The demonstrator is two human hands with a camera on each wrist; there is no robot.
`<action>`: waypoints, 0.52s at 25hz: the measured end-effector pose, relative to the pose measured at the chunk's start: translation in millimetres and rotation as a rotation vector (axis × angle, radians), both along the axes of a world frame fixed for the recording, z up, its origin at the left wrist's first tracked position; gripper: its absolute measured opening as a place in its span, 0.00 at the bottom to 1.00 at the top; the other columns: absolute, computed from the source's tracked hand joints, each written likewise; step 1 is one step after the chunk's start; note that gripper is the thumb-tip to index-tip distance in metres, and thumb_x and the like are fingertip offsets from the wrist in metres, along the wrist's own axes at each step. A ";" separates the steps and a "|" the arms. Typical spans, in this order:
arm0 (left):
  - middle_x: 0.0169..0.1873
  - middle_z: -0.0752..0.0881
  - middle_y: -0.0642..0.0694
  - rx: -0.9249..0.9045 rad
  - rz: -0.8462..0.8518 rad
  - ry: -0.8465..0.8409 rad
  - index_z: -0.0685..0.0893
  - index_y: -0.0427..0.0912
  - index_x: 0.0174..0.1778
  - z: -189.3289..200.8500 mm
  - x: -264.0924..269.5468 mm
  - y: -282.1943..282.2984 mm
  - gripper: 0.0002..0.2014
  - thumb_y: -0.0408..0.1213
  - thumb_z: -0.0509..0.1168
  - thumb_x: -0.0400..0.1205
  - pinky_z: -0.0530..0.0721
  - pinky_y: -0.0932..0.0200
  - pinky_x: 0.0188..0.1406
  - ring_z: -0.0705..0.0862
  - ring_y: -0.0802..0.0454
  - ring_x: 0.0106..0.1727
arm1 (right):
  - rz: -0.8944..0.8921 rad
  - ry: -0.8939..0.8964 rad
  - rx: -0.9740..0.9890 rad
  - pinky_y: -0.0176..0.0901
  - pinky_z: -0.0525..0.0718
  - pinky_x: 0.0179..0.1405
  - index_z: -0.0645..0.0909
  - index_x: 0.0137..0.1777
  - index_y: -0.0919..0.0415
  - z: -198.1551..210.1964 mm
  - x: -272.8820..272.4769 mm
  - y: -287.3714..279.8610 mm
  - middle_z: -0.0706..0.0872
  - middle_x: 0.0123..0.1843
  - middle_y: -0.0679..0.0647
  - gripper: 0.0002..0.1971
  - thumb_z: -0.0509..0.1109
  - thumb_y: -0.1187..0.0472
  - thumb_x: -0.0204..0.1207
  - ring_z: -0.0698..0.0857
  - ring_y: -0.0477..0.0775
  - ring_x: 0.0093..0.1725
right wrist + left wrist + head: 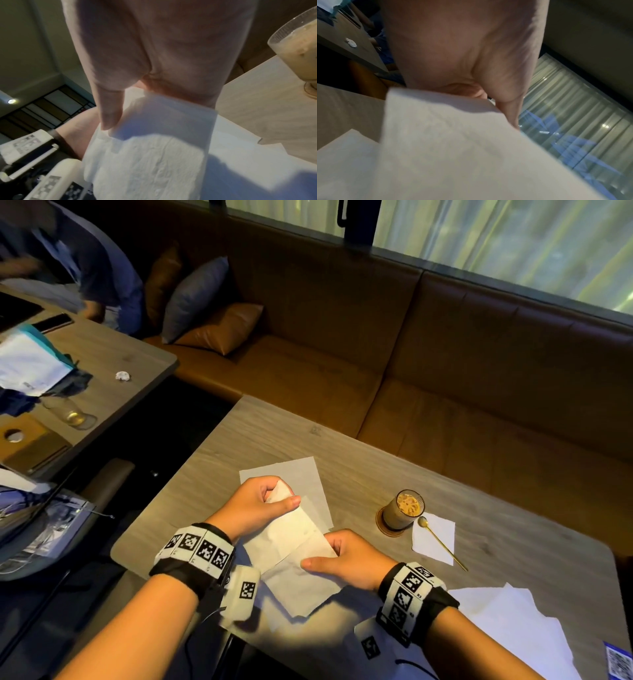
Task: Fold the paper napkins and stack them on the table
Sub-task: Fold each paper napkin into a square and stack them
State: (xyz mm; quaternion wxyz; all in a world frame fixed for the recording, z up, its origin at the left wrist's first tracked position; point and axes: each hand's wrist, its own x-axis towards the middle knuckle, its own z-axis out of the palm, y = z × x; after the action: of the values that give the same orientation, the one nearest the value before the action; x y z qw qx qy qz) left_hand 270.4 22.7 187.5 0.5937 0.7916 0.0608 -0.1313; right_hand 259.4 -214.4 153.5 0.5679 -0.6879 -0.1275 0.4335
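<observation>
A white paper napkin (287, 537) is lifted off the wooden table (479, 501) between my two hands. My left hand (281, 496) pinches its far corner between thumb and fingers. My right hand (322, 553) pinches its near right edge. In the left wrist view the left hand (489, 98) grips the napkin (445, 142) at its top edge. The right wrist view has the right hand (137, 97) with its thumb laid over the napkin (154, 155). Flat napkins (298, 474) lie under the held one, and a loose napkin pile (513, 621) sits at the near right.
A glass of iced coffee (406, 508) stands on a coaster right of my hands, also in the right wrist view as the glass (302, 56). A gold spoon (442, 542) lies on another napkin. A brown bench (445, 354) runs behind. A person (85, 268) sits at the neighbouring table (113, 361).
</observation>
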 end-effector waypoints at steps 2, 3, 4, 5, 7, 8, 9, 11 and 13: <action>0.53 0.91 0.50 0.044 0.009 0.046 0.87 0.52 0.63 -14.9 -0.8 1.6 0.22 0.51 0.80 0.74 0.87 0.53 0.57 0.89 0.56 0.54 | -0.007 -0.011 0.023 0.41 0.84 0.47 0.91 0.53 0.58 5.8 -0.1 0.8 0.92 0.43 0.47 0.05 0.78 0.58 0.79 0.89 0.44 0.42; 0.63 0.88 0.51 0.088 -0.009 0.080 0.82 0.57 0.73 -21.7 -3.1 1.4 0.30 0.56 0.79 0.74 0.84 0.50 0.67 0.86 0.55 0.63 | -0.007 -0.011 0.029 0.41 0.85 0.49 0.91 0.54 0.59 10.1 0.6 0.6 0.93 0.45 0.48 0.06 0.78 0.59 0.80 0.89 0.45 0.44; 0.72 0.82 0.54 0.115 -0.036 0.115 0.75 0.60 0.80 -25.1 -7.1 -0.2 0.34 0.57 0.76 0.78 0.79 0.50 0.74 0.80 0.55 0.72 | -0.007 -0.004 0.038 0.42 0.86 0.51 0.91 0.56 0.60 12.8 1.4 -0.4 0.94 0.47 0.50 0.07 0.77 0.60 0.81 0.90 0.47 0.46; 0.77 0.76 0.58 0.106 -0.062 0.141 0.70 0.61 0.84 -25.6 -12.1 -2.6 0.33 0.58 0.71 0.82 0.73 0.52 0.80 0.74 0.57 0.78 | -0.007 0.011 0.051 0.42 0.87 0.53 0.90 0.58 0.61 15.8 2.8 -2.1 0.94 0.49 0.52 0.08 0.77 0.61 0.81 0.91 0.49 0.49; 0.80 0.74 0.61 -0.013 -0.106 0.180 0.71 0.59 0.85 -17.0 -24.6 -9.5 0.26 0.57 0.58 0.89 0.66 0.56 0.85 0.70 0.62 0.82 | -0.020 0.021 0.054 0.43 0.88 0.54 0.89 0.60 0.65 20.9 5.6 -6.6 0.94 0.51 0.56 0.10 0.76 0.62 0.82 0.91 0.52 0.50; 0.79 0.77 0.62 -0.092 -0.148 0.222 0.74 0.57 0.83 -10.2 -32.6 -12.8 0.24 0.57 0.52 0.91 0.67 0.59 0.84 0.73 0.64 0.80 | -0.029 0.015 0.041 0.42 0.88 0.52 0.89 0.60 0.66 21.4 6.4 -8.8 0.94 0.51 0.57 0.10 0.76 0.63 0.82 0.91 0.52 0.49; 0.76 0.81 0.62 -0.164 -0.207 0.271 0.77 0.56 0.81 -5.5 -40.7 -14.5 0.24 0.56 0.47 0.93 0.71 0.64 0.80 0.77 0.66 0.77 | -0.033 0.015 0.032 0.41 0.87 0.50 0.90 0.60 0.65 21.0 7.0 -10.2 0.93 0.51 0.57 0.10 0.76 0.63 0.82 0.90 0.51 0.48; 0.69 0.87 0.63 -0.241 -0.300 0.322 0.81 0.56 0.77 -4.0 -54.3 -19.9 0.23 0.52 0.47 0.93 0.77 0.74 0.68 0.82 0.70 0.71 | -0.039 0.002 0.022 0.41 0.86 0.50 0.90 0.58 0.65 18.7 6.9 -12.6 0.92 0.49 0.57 0.09 0.78 0.62 0.80 0.88 0.50 0.48; 0.68 0.88 0.60 -0.261 -0.321 0.314 0.81 0.55 0.76 -12.1 -65.7 -21.1 0.18 0.48 0.56 0.92 0.78 0.74 0.66 0.83 0.68 0.70 | -0.025 0.004 0.030 0.46 0.83 0.54 0.90 0.58 0.67 11.9 5.1 -9.3 0.92 0.49 0.61 0.17 0.80 0.56 0.75 0.86 0.52 0.49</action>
State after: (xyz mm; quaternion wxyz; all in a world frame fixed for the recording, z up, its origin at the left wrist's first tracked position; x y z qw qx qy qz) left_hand 204.7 1.5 175.3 0.6455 0.6779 0.0082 -0.3517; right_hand 264.5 -223.7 165.4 0.5839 -0.6798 -0.1242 0.4259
